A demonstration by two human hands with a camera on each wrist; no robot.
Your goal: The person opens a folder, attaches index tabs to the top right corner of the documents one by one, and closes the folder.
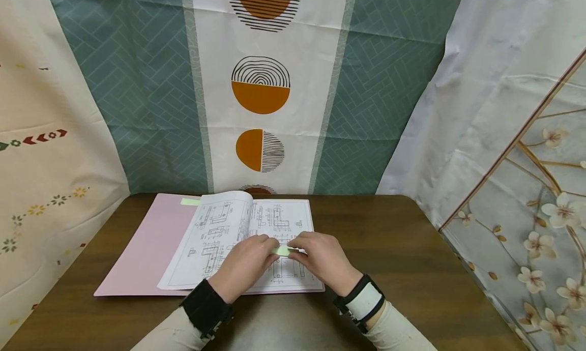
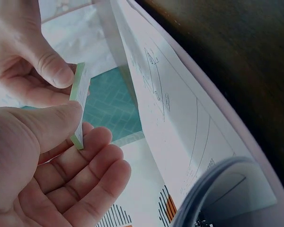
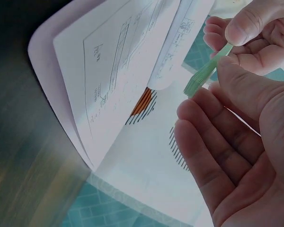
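A small pad of light-green sticky notes (image 1: 283, 251) is held above the open booklet between both hands. My left hand (image 1: 244, 264) pinches one end between thumb and fingers, and my right hand (image 1: 322, 259) pinches the other. In the right wrist view the pad (image 3: 203, 73) shows its layered edge, with the thumbs along it. Under the hands lies a booklet (image 1: 281, 208) of printed technical drawings, its left pages curving up near the spine. Its pink cover (image 1: 142, 249) is spread out to the left.
A light-green sticky strip (image 1: 189, 202) lies at the top of the pink cover. The brown wooden table (image 1: 380, 239) extends to the right of the booklet. A patterned curtain (image 1: 151, 86) hangs behind the table, with floral cloth (image 1: 540, 244) along the right side.
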